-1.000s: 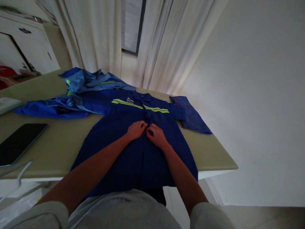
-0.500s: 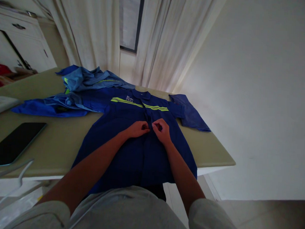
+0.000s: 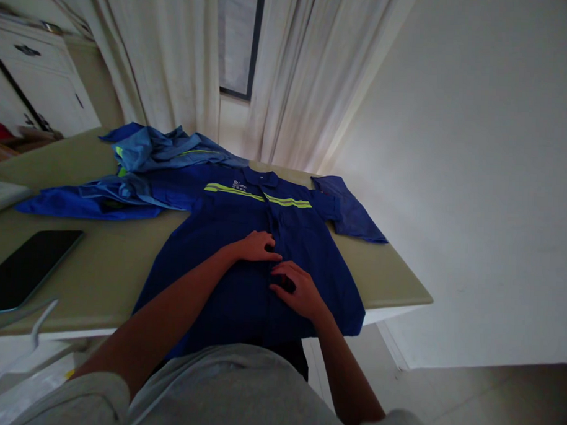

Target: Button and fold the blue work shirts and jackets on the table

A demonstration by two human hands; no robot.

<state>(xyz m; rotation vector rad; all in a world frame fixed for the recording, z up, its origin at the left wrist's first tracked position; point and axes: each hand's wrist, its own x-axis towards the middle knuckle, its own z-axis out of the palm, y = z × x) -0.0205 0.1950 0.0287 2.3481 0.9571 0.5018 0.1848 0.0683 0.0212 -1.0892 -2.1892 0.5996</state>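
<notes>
A dark blue work shirt [image 3: 244,285] with yellow-green reflective stripes lies front-up on a beige table [image 3: 104,274]. Its collar points away from me and its hem hangs over the near edge. My left hand [image 3: 257,247] rests on the shirt's centre placket, fingers curled and lying on the cloth. A little nearer me, my right hand [image 3: 297,290] sits on the placket with its thumb and fingers pinching the fabric edge. Whether a button is between them I cannot make out.
A heap of lighter blue garments [image 3: 150,161] lies at the table's far left. A dark tablet [image 3: 23,268] sits near the left front edge, with a white hanger [image 3: 32,328] below it. White curtains [image 3: 288,70] hang behind, and a white cabinet [image 3: 32,86] stands far left.
My right hand has slid down the placket toward me, away from the left hand. The left hand stays near the middle of the shirt front.
</notes>
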